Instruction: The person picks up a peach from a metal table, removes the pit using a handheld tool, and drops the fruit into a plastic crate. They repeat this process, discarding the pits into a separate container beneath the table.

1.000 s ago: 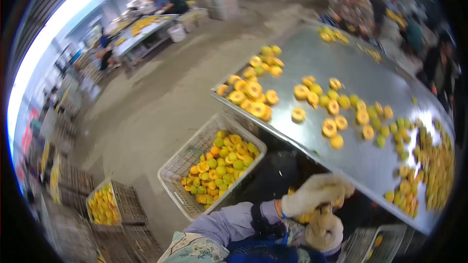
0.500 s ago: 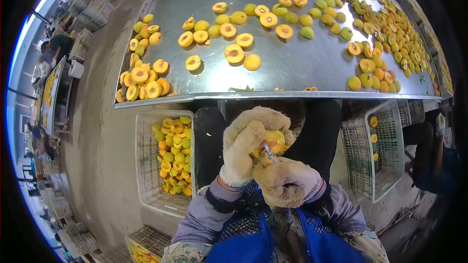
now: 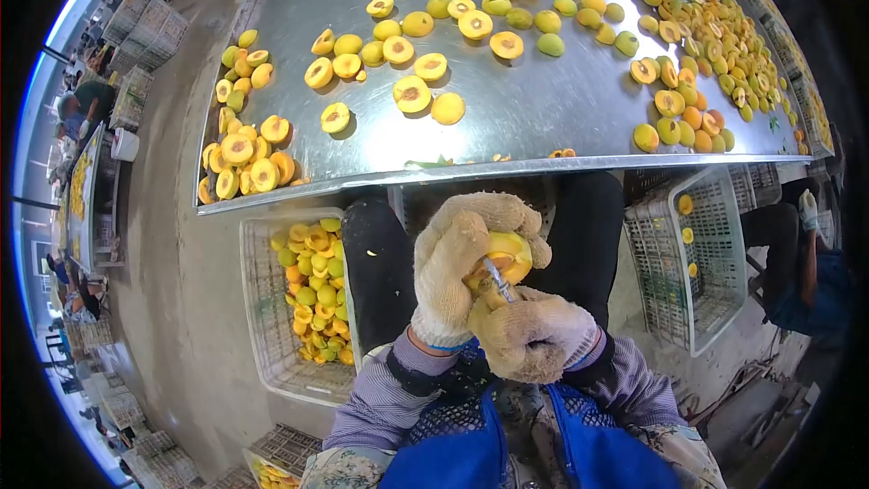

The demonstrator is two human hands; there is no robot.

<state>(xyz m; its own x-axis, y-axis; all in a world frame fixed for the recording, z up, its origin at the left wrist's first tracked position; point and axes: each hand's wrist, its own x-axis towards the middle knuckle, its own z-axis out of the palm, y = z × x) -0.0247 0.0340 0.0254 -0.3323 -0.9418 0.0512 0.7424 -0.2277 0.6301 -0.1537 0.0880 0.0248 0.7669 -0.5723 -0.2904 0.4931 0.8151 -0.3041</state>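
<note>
My left hand [image 3: 448, 258], in a soiled white knit glove, is closed around a halved yellow peach [image 3: 513, 255] above my lap. The cut face is turned partly toward me. My right hand [image 3: 536, 337], gloved the same way, grips a small metal pitting tool [image 3: 500, 279]. Its shiny end lies against the cut face; the handle is hidden in the fist. Both hands are close together, in front of the metal table [image 3: 299, 54]. On that table lie several loose peach halves [image 3: 412, 93], some cut side up, others skin up.
A plastic crate [image 3: 258, 308] of peach halves stands left of my legs. Another crate [image 3: 692, 263] on the right holds a few halves. A large heap of halves [image 3: 724, 36] covers the table's right side. A person's sleeve [image 3: 819, 285] shows at far right.
The view has shifted slightly, so the table and crates appear further left and higher. The peach half shows more of its cut face between the gloves. Both hands keep their hold.
</note>
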